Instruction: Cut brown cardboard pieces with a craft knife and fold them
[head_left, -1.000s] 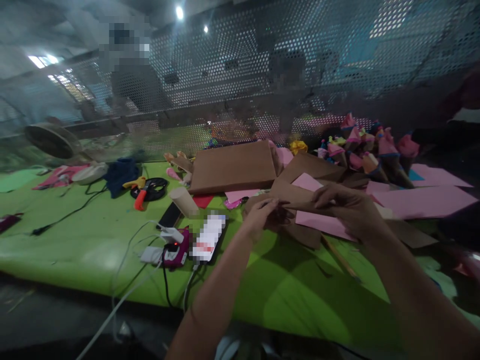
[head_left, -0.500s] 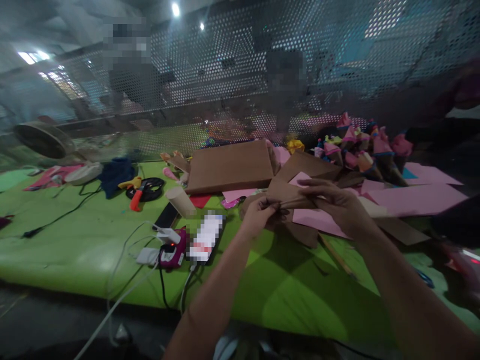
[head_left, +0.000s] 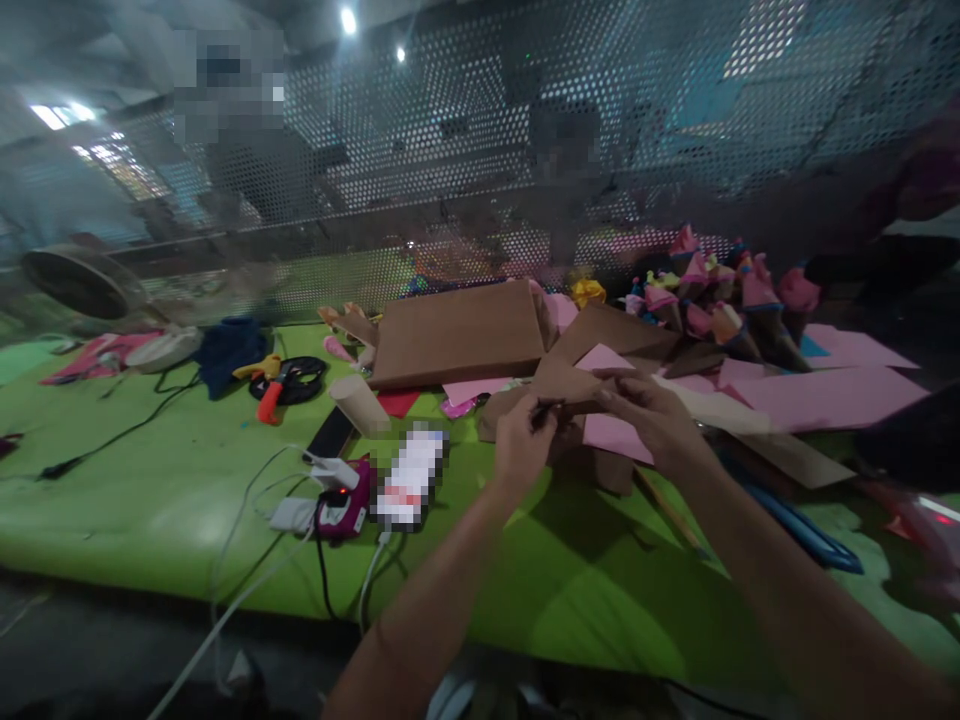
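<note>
My left hand (head_left: 523,445) is closed, its fingertips pinching one end of a piece of brown paper (head_left: 576,402). The fingers of my right hand (head_left: 651,410) are bent around the paper's other end. Both hands hold it just above the table, partly covering it. Pink paper (head_left: 619,436) and more brown paper lie beneath and behind them. A pencil-like yellow stick (head_left: 675,515) rests below my right wrist.
Behind my hands lies a large brown paper packet (head_left: 461,335). Paper cones with pink tops (head_left: 757,300) stand at back right. To the left are a phone (head_left: 411,478), a purple power adapter (head_left: 346,512) with cables, a cardboard tube (head_left: 360,405) and orange-handled scissors (head_left: 270,395). A blue object (head_left: 806,525) lies right.
My hands have shifted slightly on the brown paper, and my left hand is turned more closed. The right forearm has moved a little, showing more of the blue object.
</note>
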